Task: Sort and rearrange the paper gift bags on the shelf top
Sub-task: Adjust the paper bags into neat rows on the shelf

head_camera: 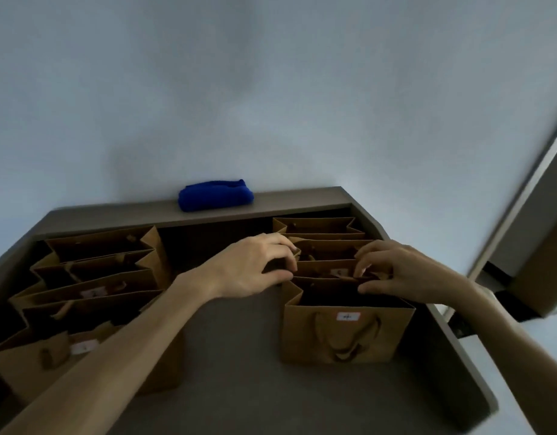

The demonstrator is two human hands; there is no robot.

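Observation:
Brown paper gift bags stand upright in two rows on the grey shelf top [239, 356]. The left row [92, 293] holds several bags with white labels. The right row has a front bag [346, 337] with a white label and handles, and several more behind it. My left hand [255, 268] pinches the left edge of a middle bag [325, 268] in the right row. My right hand [399, 274] pinches that bag's right rim, between thumb and fingertips. The rearmost right bag [318, 227] stands near the back ledge.
A folded blue cloth [216, 196] lies on the raised back ledge against the pale wall. A bare strip of shelf runs between the two rows. The shelf's right edge [459, 346] drops off toward a door frame [521, 215].

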